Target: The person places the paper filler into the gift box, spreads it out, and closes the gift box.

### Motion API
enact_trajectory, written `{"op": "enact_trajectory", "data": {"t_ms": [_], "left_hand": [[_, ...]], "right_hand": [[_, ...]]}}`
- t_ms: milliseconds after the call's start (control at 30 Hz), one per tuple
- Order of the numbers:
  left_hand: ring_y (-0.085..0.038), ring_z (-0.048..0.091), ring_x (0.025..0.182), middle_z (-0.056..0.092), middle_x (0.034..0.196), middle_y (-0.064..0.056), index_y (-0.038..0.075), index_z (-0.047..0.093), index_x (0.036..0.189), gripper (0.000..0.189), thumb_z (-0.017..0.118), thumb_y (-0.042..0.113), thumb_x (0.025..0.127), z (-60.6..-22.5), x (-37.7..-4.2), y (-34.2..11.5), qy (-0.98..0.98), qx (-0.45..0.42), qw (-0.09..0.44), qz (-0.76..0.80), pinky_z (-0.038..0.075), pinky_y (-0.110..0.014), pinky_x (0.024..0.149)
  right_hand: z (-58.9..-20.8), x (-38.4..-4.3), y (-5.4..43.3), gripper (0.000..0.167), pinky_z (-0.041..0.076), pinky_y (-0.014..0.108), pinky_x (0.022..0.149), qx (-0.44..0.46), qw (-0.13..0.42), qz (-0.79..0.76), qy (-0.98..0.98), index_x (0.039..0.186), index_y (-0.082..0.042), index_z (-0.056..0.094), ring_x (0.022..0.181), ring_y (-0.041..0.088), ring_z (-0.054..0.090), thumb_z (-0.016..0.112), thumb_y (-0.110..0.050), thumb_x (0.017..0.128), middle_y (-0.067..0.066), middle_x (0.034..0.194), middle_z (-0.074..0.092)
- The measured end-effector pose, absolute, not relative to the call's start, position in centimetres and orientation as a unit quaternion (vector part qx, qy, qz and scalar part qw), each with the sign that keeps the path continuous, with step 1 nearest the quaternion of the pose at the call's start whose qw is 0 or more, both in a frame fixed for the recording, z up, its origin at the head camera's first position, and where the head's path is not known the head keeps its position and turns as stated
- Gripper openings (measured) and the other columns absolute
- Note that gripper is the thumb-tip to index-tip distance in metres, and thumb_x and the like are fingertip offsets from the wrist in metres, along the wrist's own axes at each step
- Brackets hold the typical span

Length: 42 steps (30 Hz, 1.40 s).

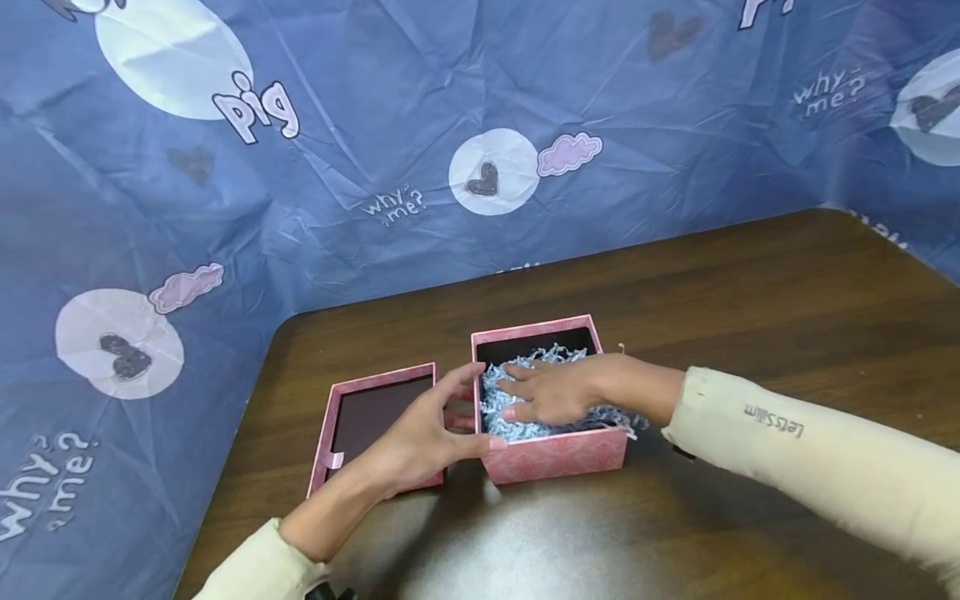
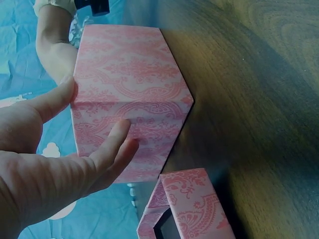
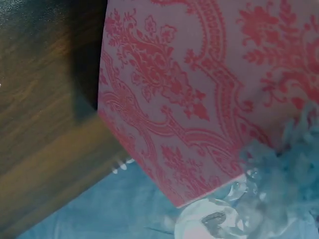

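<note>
A pink patterned box (image 1: 558, 457) stands uncovered on the table, filled with light-blue shredded paper (image 1: 491, 400). My right hand (image 1: 558, 392) lies palm down on the paper inside it, fingers spread. At the box's left side is my left hand (image 1: 420, 442), its thumb on the front-left corner of the rim and its index fingertip at the left rim. In the left wrist view, nearly straight fingers (image 2: 112, 144) rest along the pink wall. The right wrist view has the box wall (image 3: 164, 99) close up, strands of paper spilling over the rim, and no hand.
Left of the box lies a matching pink lid (image 1: 378, 408), dark inside, with a pale ribbon tab (image 1: 333, 460). Both are on a dark wooden table (image 1: 750, 308). A blue printed cloth (image 1: 360, 167) hangs behind and to the sides.
</note>
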<state>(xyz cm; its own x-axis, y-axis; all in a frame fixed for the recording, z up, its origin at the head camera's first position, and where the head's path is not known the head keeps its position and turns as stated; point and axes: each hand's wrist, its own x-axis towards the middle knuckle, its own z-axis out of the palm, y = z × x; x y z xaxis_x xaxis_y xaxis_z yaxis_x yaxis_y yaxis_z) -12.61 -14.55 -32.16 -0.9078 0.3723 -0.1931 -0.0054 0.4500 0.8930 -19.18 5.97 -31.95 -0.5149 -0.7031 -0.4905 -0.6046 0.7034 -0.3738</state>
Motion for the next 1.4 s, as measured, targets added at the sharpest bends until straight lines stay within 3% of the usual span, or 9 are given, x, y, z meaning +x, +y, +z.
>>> {"op": "enact_trajectory", "data": {"t_ms": [400,667,967,1400], "left_hand": [[-0.030,0.059,0.107,0.046,0.130,-0.017,0.017,0.034,0.148,0.083,0.078,0.005,0.079,-32.3,-12.6,-14.7,0.821,0.111,0.187,0.527,0.055,-0.035,0.079],[-0.031,0.059,0.107,0.049,0.129,-0.017,0.017,0.036,0.147,0.083,0.079,0.004,0.078,-32.4,-12.7,-14.8,0.827,0.107,0.183,0.521,0.055,-0.036,0.081],[-0.030,0.058,0.105,0.047,0.129,-0.018,0.017,0.036,0.147,0.083,0.079,0.003,0.078,-32.4,-12.6,-14.7,0.828,0.109,0.181,0.520,0.054,-0.035,0.081],[-0.030,0.059,0.104,0.045,0.130,-0.020,0.017,0.036,0.148,0.084,0.079,0.001,0.077,-32.4,-12.6,-14.7,0.830,0.106,0.178,0.518,0.055,-0.034,0.079]], "right_hand": [[-28.0,-17.4,9.2,0.072,0.009,0.063,0.112,-0.385,0.235,-0.111,0.886,0.154,-0.023,0.022,0.147,0.031,-0.002,0.051,-0.051,0.095,0.002,0.162,0.005],[-27.4,-16.8,11.7,0.078,0.004,0.062,0.112,-0.408,0.175,-0.091,0.891,0.154,-0.023,0.021,0.147,0.033,0.000,0.059,-0.049,0.092,0.007,0.161,0.008],[-26.6,-16.7,13.7,0.083,0.001,0.064,0.111,-0.401,0.155,-0.088,0.899,0.154,-0.025,0.020,0.147,0.032,-0.001,0.064,-0.048,0.088,0.003,0.162,0.004],[-25.6,-17.1,16.0,0.099,0.003,0.067,0.109,-0.399,0.114,-0.102,0.904,0.154,-0.022,0.022,0.146,0.034,0.001,0.077,-0.042,0.075,0.008,0.161,0.008]]}}
